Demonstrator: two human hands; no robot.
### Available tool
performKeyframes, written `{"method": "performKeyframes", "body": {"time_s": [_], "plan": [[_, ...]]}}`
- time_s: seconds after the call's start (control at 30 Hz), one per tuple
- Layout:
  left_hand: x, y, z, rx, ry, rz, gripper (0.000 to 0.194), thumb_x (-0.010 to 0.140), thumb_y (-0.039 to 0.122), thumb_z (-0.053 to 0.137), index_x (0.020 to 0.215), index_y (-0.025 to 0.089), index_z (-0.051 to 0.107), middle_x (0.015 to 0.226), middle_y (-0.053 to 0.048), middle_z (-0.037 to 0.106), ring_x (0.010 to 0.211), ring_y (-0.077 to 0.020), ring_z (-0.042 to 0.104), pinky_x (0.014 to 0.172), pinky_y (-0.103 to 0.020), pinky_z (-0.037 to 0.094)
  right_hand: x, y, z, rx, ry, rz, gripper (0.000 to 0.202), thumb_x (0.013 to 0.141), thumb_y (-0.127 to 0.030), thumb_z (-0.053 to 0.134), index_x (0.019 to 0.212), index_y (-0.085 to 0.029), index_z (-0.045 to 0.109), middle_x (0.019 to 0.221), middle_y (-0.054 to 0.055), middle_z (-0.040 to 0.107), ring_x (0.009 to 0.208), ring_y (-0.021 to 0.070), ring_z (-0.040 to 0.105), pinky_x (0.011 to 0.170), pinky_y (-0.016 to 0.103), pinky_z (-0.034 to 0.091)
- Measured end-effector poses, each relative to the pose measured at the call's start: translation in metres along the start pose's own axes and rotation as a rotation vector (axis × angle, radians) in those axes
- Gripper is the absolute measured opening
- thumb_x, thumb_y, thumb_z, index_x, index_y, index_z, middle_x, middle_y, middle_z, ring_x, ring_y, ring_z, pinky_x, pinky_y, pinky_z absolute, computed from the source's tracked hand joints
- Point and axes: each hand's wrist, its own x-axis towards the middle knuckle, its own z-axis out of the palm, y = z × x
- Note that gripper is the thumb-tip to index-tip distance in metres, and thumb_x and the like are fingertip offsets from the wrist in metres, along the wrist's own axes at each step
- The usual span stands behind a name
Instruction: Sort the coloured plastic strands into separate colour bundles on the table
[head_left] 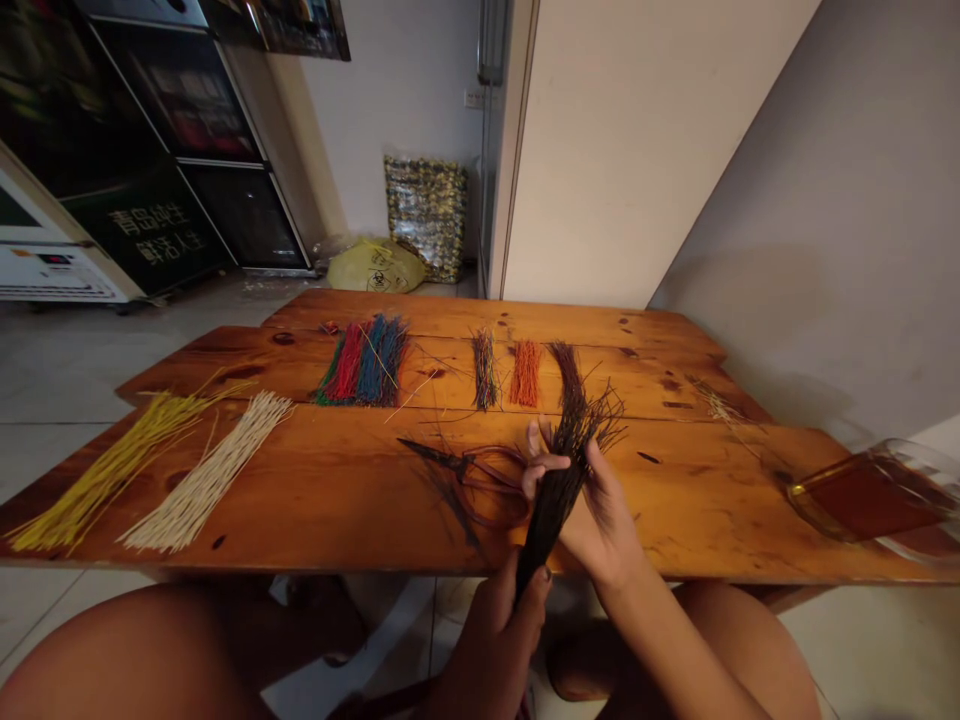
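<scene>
A bundle of thin black strands (pixel 556 500) slants up over the table's front edge, its far ends fanned out. My left hand (pixel 501 625) is wrapped round the near end of the bundle. Higher up, my right hand (pixel 600 520) cups the strands from behind, with fingertips showing on the left and the thumb on the right. Scissors (pixel 491 490) with reddish looped handles lie beside my right fingers, their dark blades pointing left. Just beyond the fanned ends is a small dark brown bundle (pixel 568 370); an orange bundle (pixel 526 373) lies left of it.
On the wooden table (pixel 337 480) are a yellow bundle (pixel 112 475), a cream bundle (pixel 210 475), red strands (pixel 350 362), blue strands (pixel 382 360) and a mixed dark bundle (pixel 485 370). A glass container of amber liquid (pixel 862 495) stands at the right edge. Loose strands (pixel 716 405) lie nearby.
</scene>
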Motion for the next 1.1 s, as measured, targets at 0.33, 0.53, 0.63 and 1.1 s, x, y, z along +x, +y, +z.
{"method": "performKeyframes", "body": {"time_s": [0.33, 0.53, 0.63, 1.1], "plan": [[0.006, 0.003, -0.007, -0.116, 0.137, 0.066, 0.048, 0.07, 0.067, 0.047, 0.079, 0.02, 0.043, 0.052, 0.009, 0.026, 0.045, -0.007, 0.022, 0.042, -0.021, 0.018, -0.003, 0.036, -0.004, -0.762, -0.121, 0.147, 0.029, 0.081, -0.031, 0.059, 0.104, -0.013, 0.059, 0.102, 0.01, 0.066, 0.094, 0.019, 0.061, 0.093, 0.035, 0.04], [0.014, -0.009, -0.008, -0.231, 0.167, 0.01, 0.063, 0.067, 0.067, 0.052, 0.108, 0.021, 0.036, 0.053, 0.011, 0.026, 0.043, -0.0069, 0.022, 0.041, -0.02, 0.018, -0.006, 0.049, -0.005, -0.9, -0.011, 0.144, 0.027, 0.085, -0.04, 0.051, 0.069, -0.018, 0.049, 0.066, 0.003, 0.064, 0.072, 0.015, 0.062, 0.073, 0.029, 0.046], [0.021, -0.012, -0.004, -0.275, 0.199, -0.002, 0.074, 0.06, 0.072, 0.052, 0.112, 0.021, 0.033, 0.049, 0.012, 0.028, 0.04, -0.0072, 0.024, 0.04, -0.02, 0.02, -0.005, 0.05, -0.007, -0.929, 0.013, 0.122, 0.031, 0.084, -0.043, 0.051, 0.067, -0.018, 0.048, 0.055, -0.001, 0.057, 0.068, 0.0146, 0.061, 0.07, 0.027, 0.045], [0.018, -0.029, 0.011, -0.252, 0.032, -0.036, 0.055, 0.061, 0.073, 0.052, 0.076, 0.02, 0.045, 0.051, 0.009, 0.026, 0.04, -0.0055, 0.023, 0.039, -0.022, 0.018, 0.01, 0.023, -0.013, -0.458, 0.144, 0.075, 0.033, 0.081, -0.034, 0.06, 0.061, -0.017, 0.04, 0.042, -0.013, 0.027, 0.033, 0.0011, 0.013, 0.029, 0.011, 0.017]]}}
